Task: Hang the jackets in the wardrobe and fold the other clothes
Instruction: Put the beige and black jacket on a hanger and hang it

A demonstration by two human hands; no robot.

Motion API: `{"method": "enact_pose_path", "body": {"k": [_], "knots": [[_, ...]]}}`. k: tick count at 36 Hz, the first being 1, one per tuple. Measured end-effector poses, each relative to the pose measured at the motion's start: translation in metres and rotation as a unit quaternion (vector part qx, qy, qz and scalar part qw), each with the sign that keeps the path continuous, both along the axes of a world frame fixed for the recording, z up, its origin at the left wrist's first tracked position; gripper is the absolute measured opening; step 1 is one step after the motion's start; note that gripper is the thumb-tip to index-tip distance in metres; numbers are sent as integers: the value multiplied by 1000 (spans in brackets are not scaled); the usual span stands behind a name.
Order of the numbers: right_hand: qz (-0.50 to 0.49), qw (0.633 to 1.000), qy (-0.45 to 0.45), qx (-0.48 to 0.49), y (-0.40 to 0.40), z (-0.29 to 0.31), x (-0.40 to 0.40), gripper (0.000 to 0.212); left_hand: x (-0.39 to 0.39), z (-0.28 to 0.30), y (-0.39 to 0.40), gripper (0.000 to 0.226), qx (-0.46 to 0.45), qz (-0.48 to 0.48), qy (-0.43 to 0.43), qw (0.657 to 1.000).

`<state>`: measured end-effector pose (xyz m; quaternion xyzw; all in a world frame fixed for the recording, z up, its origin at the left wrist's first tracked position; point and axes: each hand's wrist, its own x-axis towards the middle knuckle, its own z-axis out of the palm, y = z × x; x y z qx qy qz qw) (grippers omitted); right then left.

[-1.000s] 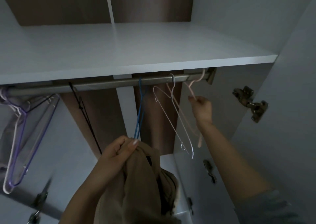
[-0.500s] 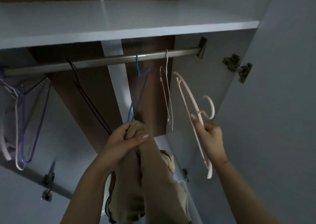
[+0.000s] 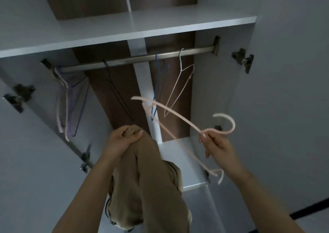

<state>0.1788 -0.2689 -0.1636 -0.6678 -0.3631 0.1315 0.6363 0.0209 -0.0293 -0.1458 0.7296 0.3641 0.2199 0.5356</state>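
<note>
A beige jacket (image 3: 151,184) hangs bunched from my left hand (image 3: 122,140), which grips its top in front of the open wardrobe. My right hand (image 3: 218,148) pinches a pale pink hanger (image 3: 178,116) just below its hook, off the rail and tilted, with its arm pointing left over the jacket. The metal rail (image 3: 135,59) runs across under the white shelf (image 3: 124,31).
On the rail hang a blue hanger (image 3: 158,87), a white wire hanger (image 3: 179,87), a black one (image 3: 115,90) and several pale ones at the left end (image 3: 71,104). Door hinges (image 3: 243,60) stick out on the right panel. A white lower shelf (image 3: 188,163) sits below.
My right hand lifted the pink hanger off the rail, brought it down and swung it leftward towards the jacket. My left hand kept its grip on the jacket.
</note>
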Motion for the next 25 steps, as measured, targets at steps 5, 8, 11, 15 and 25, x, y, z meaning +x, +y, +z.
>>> {"method": "enact_pose_path", "body": {"k": [5, 8, 11, 15, 25], "knots": [[77, 989, 128, 11, -21, -4, -13, 39, -33, 7, -28, 12, -130, 88, 4, 988], [73, 994, 83, 7, -32, -14, -24, 43, -49, 8, -44, 11, -177, 139, -21, 974], [83, 995, 43, -23, -44, -26, -34, 43, -72, 8, -56, 18, -201, 147, -28, 968], [97, 992, 15, -84, -59, -36, -44, 47, -102, 13, -66, 39, -220, 137, -38, 965], [106, 980, -94, -142, -47, -10, -80, 48, -120, 29, -78, 31, 247, -24, 142, 958]]}}
